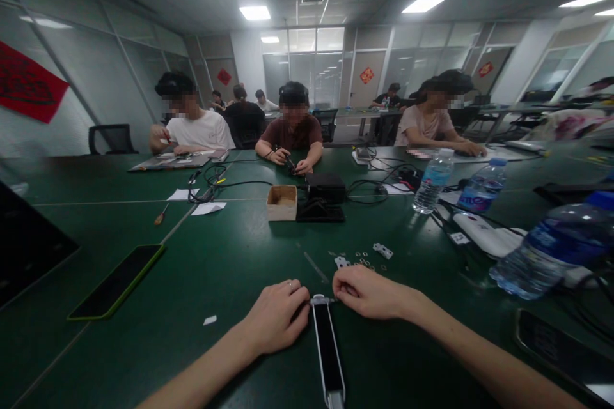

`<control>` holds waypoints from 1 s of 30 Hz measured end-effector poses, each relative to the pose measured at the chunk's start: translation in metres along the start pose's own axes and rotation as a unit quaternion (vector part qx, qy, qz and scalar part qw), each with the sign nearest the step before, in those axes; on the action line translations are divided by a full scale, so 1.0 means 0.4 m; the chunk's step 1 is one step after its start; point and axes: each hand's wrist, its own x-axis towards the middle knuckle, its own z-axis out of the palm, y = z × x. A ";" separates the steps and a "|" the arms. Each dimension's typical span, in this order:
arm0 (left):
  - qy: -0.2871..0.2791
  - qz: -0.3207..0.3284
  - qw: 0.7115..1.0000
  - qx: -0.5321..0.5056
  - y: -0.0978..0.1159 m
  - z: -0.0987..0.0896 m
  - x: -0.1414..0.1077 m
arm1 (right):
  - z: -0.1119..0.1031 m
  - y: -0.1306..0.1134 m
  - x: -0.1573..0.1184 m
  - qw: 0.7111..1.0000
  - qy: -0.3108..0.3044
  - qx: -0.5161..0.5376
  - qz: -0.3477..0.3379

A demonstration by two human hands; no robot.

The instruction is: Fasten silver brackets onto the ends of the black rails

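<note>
A slim long device (327, 348) with a black face and a white frame lies in front of me, pointing away. My left hand (281, 316) is at the left of its far end, fingers curled and thumb close to the index finger. On the other side my right hand (367, 291) is closed in a pinch. A thin pale piece (321, 299) crosses the device's far end between both hands; whether the fingertips grip it is hidden. Beyond my right hand are small square rings (364, 262) and a white metal bracket (382, 250). A clear strip (315, 267) lies just ahead.
A phone (118, 281) and screwdriver (162, 215) lie left. Ahead stand a small open box (282, 203) and a black device (326, 188) with cables. Water bottles (434, 180) and another phone (566, 351) are at right. Several people sit across the green table (230, 268).
</note>
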 end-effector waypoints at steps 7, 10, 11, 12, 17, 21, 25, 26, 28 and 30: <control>0.003 0.003 1.000 0.003 -0.003 0.003 0.001 | 0.004 0.004 0.002 0.999 -0.017 0.032 -0.006; 0.003 0.000 1.000 0.003 -0.003 0.003 0.002 | 0.004 0.006 0.002 0.999 -0.015 0.037 -0.012; 0.001 -0.001 1.000 0.002 -0.002 0.003 0.002 | 0.003 0.006 0.002 0.999 -0.015 0.039 -0.012; -0.001 -0.002 1.000 0.002 -0.001 0.002 0.002 | 0.002 0.005 0.002 0.999 -0.016 0.044 -0.012; -0.008 -0.004 1.000 0.002 0.002 -0.004 0.004 | 0.000 0.005 0.001 0.995 -0.018 0.093 -0.011; -0.011 -0.002 1.000 0.004 0.001 -0.005 0.004 | 0.002 0.010 0.001 0.988 -0.041 0.151 0.009; -0.003 0.004 1.000 0.003 -0.001 -0.001 0.001 | 0.003 0.010 0.001 0.987 -0.042 0.157 0.013; -0.002 0.005 1.000 0.003 0.000 -0.001 0.001 | 0.004 0.009 0.001 0.987 -0.040 0.153 0.013; -0.003 0.003 1.000 0.004 0.000 -0.001 0.001 | 0.008 0.007 0.002 0.988 -0.034 0.150 0.010; -0.006 0.000 1.000 0.006 0.001 -0.002 0.002 | 0.016 0.005 0.005 0.988 -0.026 0.154 0.003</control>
